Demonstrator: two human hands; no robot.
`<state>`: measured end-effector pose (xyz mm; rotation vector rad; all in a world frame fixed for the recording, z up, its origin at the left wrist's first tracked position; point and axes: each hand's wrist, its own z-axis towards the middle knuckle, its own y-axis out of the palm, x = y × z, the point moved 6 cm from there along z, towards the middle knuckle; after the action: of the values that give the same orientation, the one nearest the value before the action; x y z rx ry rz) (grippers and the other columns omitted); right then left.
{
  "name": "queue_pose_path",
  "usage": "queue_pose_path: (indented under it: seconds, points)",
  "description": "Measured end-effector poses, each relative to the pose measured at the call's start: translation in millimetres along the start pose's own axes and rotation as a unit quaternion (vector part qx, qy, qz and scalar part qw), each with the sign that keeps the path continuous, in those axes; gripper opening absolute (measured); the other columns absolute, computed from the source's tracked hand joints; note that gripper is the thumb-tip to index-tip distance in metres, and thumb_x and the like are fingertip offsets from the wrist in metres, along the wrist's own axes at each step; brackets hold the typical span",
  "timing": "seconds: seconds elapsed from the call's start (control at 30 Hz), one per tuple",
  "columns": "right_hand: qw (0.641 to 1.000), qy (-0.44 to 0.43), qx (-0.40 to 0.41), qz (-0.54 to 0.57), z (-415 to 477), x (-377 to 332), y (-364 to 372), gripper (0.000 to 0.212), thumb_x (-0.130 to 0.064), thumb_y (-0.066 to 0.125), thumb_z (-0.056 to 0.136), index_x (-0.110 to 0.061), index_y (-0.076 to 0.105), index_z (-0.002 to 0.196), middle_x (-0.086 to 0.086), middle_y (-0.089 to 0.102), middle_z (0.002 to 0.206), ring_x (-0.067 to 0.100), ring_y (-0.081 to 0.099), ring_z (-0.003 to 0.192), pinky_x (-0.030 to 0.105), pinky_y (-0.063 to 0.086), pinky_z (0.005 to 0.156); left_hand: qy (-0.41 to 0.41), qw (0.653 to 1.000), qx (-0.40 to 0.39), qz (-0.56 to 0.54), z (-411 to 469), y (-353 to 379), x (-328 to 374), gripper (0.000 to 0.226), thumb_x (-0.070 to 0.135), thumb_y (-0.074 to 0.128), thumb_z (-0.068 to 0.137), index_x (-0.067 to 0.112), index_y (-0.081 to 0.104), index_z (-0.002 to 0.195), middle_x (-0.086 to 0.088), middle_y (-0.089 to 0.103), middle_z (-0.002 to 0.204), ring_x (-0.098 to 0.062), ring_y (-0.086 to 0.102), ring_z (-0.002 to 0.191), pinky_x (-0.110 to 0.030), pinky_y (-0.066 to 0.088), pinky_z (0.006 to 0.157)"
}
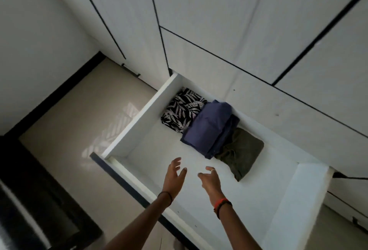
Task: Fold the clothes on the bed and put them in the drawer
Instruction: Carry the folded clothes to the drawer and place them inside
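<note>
1. The white drawer (139, 118) stands pulled out from the base of a wardrobe (219, 10) with flat white doors. That puts its inside straight under the person's reach.
2. Three folded garments lie in a row along the drawer's back wall, next to the wardrobe. They are a black-and-white leaf-print garment (183, 110), a blue garment (211, 128) and an olive-green garment (241, 150).
3. The blue one sits in the middle, and its edges lie over the near edges of both neighbours. It probably went in after them.
4. Packing them against the back wall seems deliberate. The drawer's white bottom shows between the row and the front panel, where more folded clothes could go.
5. The left hand (175, 174) and right hand (211, 180) hover above that white bottom, just short of the garments. Their fingers are loosely spread and hold nothing, and neither hand touches cloth.
6. A dark band circles the left wrist, and red and dark bands circle the right.
7. The bed is out of view, so I cannot tell how many clothes remain to fold.
8. A pale tiled floor (69, 120) lies to the drawer's left.
</note>
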<state>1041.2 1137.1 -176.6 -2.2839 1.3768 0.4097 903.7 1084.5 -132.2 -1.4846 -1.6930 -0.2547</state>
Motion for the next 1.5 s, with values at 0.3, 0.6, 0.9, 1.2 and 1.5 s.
queue_pose_path:
  seconds: [0.3, 0.6, 0.9, 1.2, 1.5]
  points:
    - [0.972, -0.138, -0.105, -0.156, -117, -62, 138, 0.043, -0.007, 0.052, 0.087, -0.012, 0.044, 0.129, 0.000, 0.054, 0.071, 0.012, 0.050, 0.066, 0.025, 0.042, 0.063, -0.052, 0.963, 0.194, -0.179, -72, -181, -56, 0.039, 0.010, 0.054, 0.094, 0.009, 0.043, 0.132, -0.016, 0.050, 0.132, -0.030, 0.051, 0.119, -0.037, 0.045, 0.097]
    - [0.936, -0.205, -0.156, -0.240, -222, -58, 274, 0.041, -0.009, 0.057, 0.085, -0.013, 0.047, 0.125, 0.006, 0.059, 0.099, 0.019, 0.057, 0.084, 0.036, 0.051, 0.083, -0.088, 0.927, 0.265, -0.252, -160, -312, -137, 0.023, 0.015, 0.051, 0.096, 0.011, 0.051, 0.119, -0.018, 0.055, 0.124, -0.027, 0.055, 0.108, -0.032, 0.044, 0.092]
    - [0.920, -0.201, -0.186, -0.281, -306, -1, 396, 0.042, -0.008, 0.059, 0.084, -0.010, 0.049, 0.124, 0.013, 0.062, 0.100, 0.022, 0.059, 0.087, 0.035, 0.048, 0.081, -0.113, 0.891, 0.320, -0.302, -251, -413, -239, 0.022, 0.010, 0.049, 0.096, -0.002, 0.057, 0.113, -0.014, 0.062, 0.106, -0.022, 0.059, 0.087, -0.018, 0.042, 0.063]
    - [0.892, -0.212, -0.254, -0.309, -387, 45, 509, 0.040, -0.006, 0.057, 0.087, -0.010, 0.046, 0.125, 0.007, 0.054, 0.084, 0.018, 0.050, 0.074, 0.027, 0.042, 0.060, -0.127, 0.841, 0.389, -0.352, -333, -502, -322, 0.018, 0.014, 0.049, 0.097, 0.003, 0.060, 0.107, -0.010, 0.063, 0.098, -0.021, 0.061, 0.088, -0.024, 0.040, 0.059]
    - [0.858, -0.209, -0.311, -0.353, -428, 78, 586, 0.037, -0.003, 0.054, 0.089, -0.013, 0.044, 0.124, 0.009, 0.057, 0.093, 0.017, 0.053, 0.079, 0.028, 0.043, 0.063, -0.163, 0.787, 0.444, -0.397, -380, -556, -397, 0.014, 0.023, 0.048, 0.097, 0.012, 0.057, 0.101, -0.006, 0.061, 0.097, -0.025, 0.060, 0.099, -0.035, 0.047, 0.087]
